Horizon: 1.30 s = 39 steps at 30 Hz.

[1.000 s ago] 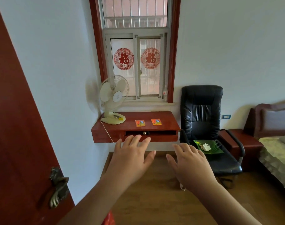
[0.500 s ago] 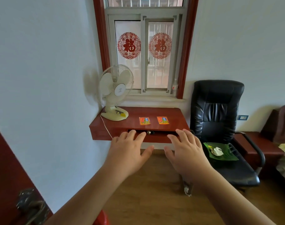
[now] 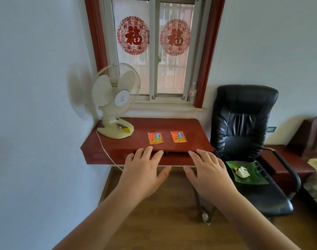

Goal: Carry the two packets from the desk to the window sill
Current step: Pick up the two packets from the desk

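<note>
Two bare hands reach forward, palms down, fingers spread and holding nothing: the left hand (image 3: 143, 170) and the right hand (image 3: 208, 172) hover side by side in front of the near edge of the wall-mounted red-brown wooden desk (image 3: 193, 129). Beyond their fingertips, two flat orange printed packets lie apart on the desktop, the left packet (image 3: 155, 138) and the right packet (image 3: 178, 136). On the desk's far left stands a cream table fan (image 3: 116, 100). To the right sits a black leather office chair (image 3: 244, 120) with a green dish (image 3: 251, 177) on its seat. Farther back runs the pale window sill (image 3: 165, 107), with a clear bottle (image 3: 192, 92) at its right end.
</note>
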Tool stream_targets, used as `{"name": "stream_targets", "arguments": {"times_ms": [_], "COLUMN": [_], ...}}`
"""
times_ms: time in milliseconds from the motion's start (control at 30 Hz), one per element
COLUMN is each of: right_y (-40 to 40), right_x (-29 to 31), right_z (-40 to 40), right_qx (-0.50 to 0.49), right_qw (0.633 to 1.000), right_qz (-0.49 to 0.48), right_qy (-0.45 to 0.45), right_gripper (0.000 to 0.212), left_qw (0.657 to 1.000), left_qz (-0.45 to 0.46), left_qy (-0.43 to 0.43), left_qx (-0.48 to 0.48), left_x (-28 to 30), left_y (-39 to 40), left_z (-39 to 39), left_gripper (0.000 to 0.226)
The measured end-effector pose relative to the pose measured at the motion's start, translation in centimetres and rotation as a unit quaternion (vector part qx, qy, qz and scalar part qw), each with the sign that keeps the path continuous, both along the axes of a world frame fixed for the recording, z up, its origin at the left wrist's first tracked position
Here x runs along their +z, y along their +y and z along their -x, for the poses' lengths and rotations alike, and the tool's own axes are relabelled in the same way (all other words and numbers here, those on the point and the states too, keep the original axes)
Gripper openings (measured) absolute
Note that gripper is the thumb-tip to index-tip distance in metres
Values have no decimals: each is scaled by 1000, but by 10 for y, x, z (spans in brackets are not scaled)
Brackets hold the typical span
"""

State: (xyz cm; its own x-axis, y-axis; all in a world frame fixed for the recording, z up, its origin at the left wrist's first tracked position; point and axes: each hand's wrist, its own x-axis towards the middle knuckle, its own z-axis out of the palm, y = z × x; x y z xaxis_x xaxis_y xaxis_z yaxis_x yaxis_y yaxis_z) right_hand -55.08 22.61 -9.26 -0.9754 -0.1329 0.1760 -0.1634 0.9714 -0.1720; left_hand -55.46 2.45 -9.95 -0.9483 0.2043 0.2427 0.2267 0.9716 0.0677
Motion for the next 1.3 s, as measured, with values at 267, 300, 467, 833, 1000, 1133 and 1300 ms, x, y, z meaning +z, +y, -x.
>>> {"name": "stream_targets", "arguments": {"times_ms": [267,300,467,833,1000,1133,1300], "right_y": [18,22,36,35,17,4,-8], "right_x": [-29,-32,-40,-83,-110,-137,-168], "right_z": [114,130,201,344,409,459,505], "right_qx": [7,11,34,55,44,41,17], "right_qw": [1000,1000,999,997,997,997,993], "right_qz": [19,22,32,42,41,14,7], "right_qy": [-8,-5,3,-27,-42,-62,-113], "right_gripper": [61,60,58,63,72,72,70], "left_qw": [1000,1000,999,998,995,994,989], "left_qz": [7,11,16,-16,-37,-31,-29], "left_qy": [-3,-4,-17,-47,-78,-98,-143], "left_qx": [7,9,26,37,57,46,29], "left_x": [-28,-29,-36,-84,-124,-159,-193], "left_y": [21,24,40,36,15,-8,-19], "left_z": [116,132,208,334,393,438,489], "left_gripper": [76,76,65,71,68,63,59]}}
